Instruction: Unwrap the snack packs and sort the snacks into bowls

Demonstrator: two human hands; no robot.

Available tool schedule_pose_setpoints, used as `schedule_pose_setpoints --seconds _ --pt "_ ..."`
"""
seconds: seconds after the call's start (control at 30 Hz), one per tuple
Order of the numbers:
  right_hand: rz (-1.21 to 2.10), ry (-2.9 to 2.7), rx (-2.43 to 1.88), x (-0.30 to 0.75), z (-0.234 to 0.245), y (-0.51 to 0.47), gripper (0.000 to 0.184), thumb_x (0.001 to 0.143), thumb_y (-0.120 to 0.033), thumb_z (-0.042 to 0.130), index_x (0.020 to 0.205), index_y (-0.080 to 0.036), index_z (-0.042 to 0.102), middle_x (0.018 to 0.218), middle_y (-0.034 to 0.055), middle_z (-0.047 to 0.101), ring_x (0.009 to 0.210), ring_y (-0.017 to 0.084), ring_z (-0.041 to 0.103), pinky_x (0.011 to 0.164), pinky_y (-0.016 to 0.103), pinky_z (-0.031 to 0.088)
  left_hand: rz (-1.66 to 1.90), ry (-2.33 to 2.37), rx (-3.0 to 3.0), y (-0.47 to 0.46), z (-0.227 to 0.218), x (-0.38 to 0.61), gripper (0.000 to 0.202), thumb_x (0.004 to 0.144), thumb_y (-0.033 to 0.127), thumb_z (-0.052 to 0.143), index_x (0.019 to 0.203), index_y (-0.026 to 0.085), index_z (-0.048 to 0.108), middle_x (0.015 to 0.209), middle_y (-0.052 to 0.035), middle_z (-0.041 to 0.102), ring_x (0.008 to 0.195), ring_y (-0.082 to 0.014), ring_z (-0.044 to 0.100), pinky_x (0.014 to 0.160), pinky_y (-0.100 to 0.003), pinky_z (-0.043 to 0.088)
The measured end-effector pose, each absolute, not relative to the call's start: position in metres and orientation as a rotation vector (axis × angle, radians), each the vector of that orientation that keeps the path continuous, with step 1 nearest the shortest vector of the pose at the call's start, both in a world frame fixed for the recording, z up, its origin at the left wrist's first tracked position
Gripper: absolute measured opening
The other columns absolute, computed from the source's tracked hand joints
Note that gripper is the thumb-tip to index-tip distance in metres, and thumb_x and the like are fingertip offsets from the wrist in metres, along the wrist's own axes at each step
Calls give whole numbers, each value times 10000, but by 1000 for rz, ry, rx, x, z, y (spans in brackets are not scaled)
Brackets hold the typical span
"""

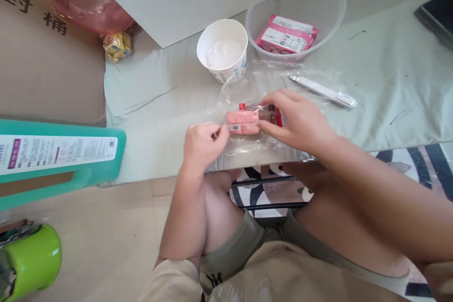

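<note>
A small pink packet [242, 122] with a barcode lies on clear plastic film [244, 145] near the front edge of the cloth-covered table. Beside its right end are see-through wrapping and bits of red, partly covered by my fingers. My right hand [300, 118] grips the packet's right end between thumb and fingers. At its left end, my left hand [205, 144] is closed, thumb against curled fingers; what sits in that pinch is too small to make out. A white utility knife [323, 90] rests on the table beyond my right hand.
Behind the packet stands a white paper cup [222, 68] with clear plastic inside. A clear plastic bowl [341, 0] holds a pink package [287, 34]. A green jug [118, 151] and a cardboard box [71, 80] are on the left; a green bin [40, 257] is on the floor.
</note>
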State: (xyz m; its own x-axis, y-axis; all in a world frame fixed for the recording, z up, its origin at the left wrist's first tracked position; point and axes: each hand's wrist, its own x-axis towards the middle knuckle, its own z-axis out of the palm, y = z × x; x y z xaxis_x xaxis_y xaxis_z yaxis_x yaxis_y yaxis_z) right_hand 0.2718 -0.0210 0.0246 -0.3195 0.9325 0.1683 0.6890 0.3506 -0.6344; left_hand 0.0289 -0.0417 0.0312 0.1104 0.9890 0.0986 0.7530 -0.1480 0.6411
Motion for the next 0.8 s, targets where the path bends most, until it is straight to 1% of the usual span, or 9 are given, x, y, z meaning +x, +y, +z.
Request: schedule_pose_setpoints --seconds 0.1,0.2,0.27,0.33,0.43,0.5,0.6,0.7,0.8 --pt "544 -2250 -1473 254 21 -28 436 861 -404 694 1241 -196 649 1155 146 729 1059 341 636 895 440 449 626 2045 1743 -39 30 26 275 805 346 690 562 230 632 404 53 440 406 -119 372 498 -301 294" --pt "431 -2360 -1505 243 22 -35 504 847 -282 696 1334 -190 609 1264 168 689 1147 373 597 982 481 382 810 2144 1730 -38 37 30 155 791 372 728 706 243 716 470 52 502 458 -139 452 554 -303 375" --pt "383 -2383 -1513 240 23 -38 520 857 -240 670 1369 -202 589 1252 167 676 1137 369 585 996 491 357 949 2098 1854 -38 41 36 104 794 347 724 772 246 734 582 29 598 554 -155 530 621 -308 433" --pt "353 -2392 -1517 240 26 -39 475 882 -233 637 1355 -213 599 1210 163 665 1095 354 585 976 488 359 994 1986 1940 -37 41 41 103 814 328 700 839 243 751 800 -21 727 753 -193 649 737 -326 505" --pt "354 -2421 -1514 242 29 -39 412 932 -213 555 1340 -212 612 1140 159 651 1004 322 592 883 444 396 933 1803 1853 -29 29 42 248 914 401 605 948 228 780 1138 -85 766 1118 -248 687 971 -385 536" --pt "388 -2430 -1499 244 31 -40 419 955 -190 504 1359 -221 609 1106 154 642 950 299 591 821 412 413 889 1753 1741 -21 15 39 389 989 468 491 1010 227 795 1263 -102 738 1249 -262 648 1097 -431 489" --pt "483 -2390 -1462 247 30 -39 427 972 -187 474 1358 -271 634 1206 160 609 928 273 593 800 393 442 879 1826 1693 -11 -3 34 512 1021 540 391 1014 253 815 1310 -104 725 1310 -294 601 1195 -509 394" --pt "651 -2321 -1382 251 26 -37 419 961 -163 471 1298 -293 685 1337 153 573 976 254 621 852 399 486 941 1899 1660 -6 -13 31 617 1023 628 317 981 281 825 1290 -99 734 1312 -302 583 1203 -544 365" --pt "783 -2210 -1245 259 29 -35 429 914 -101 470 1228 -269 710 1278 123 625 1067 253 655 910 408 533 1001 1881 1575 -4 -15 32 748 1028 673 197 948 281 828 1288 -101 737 1302 -284 599 1192 -535 377"
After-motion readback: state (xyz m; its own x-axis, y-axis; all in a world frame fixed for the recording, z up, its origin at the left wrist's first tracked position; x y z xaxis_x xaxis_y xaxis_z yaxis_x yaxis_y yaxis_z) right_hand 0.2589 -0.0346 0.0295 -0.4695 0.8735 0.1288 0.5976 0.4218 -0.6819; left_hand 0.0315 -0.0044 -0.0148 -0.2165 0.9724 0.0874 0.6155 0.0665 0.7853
